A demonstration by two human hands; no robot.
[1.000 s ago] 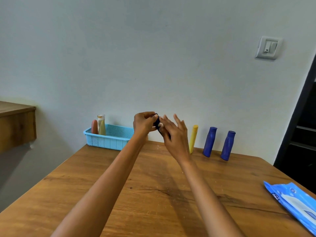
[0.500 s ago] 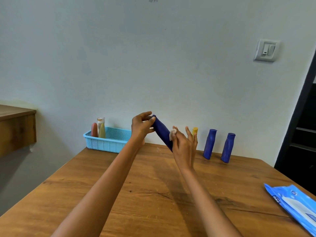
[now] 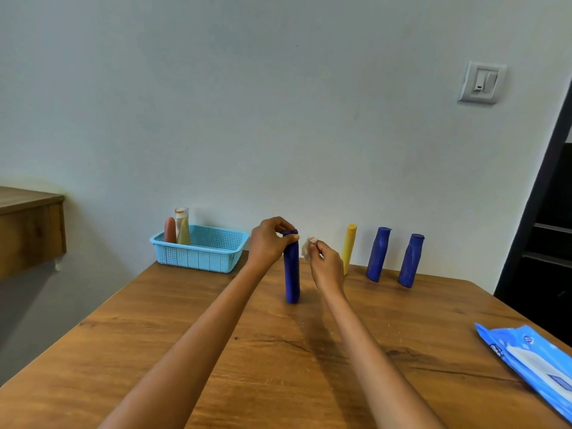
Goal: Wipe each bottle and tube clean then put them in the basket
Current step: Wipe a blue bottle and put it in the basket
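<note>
A dark blue bottle [image 3: 291, 274] stands upright on the wooden table [image 3: 216, 351], its base on the wood. My left hand [image 3: 270, 243] grips its cap from the left. Just right of the cap, my right hand [image 3: 325, 264] pinches a small crumpled white wipe [image 3: 309, 247], apart from the bottle. The light blue basket [image 3: 201, 250] sits at the table's far left, holding an orange tube [image 3: 170, 229] and a pale yellow bottle [image 3: 182, 229]. A yellow tube [image 3: 349, 247] and two more blue bottles [image 3: 378, 253] [image 3: 411, 260] stand along the wall.
A blue pack of wet wipes [image 3: 532, 363] lies at the table's right edge. A wooden shelf [image 3: 29, 227] juts from the wall at the left. A dark doorway opens at the far right. A light switch [image 3: 482, 83] is on the wall.
The blue bottle, held tilted in the air between both hands before, now stands upright on the table. My right hand has come off it with the wipe.
</note>
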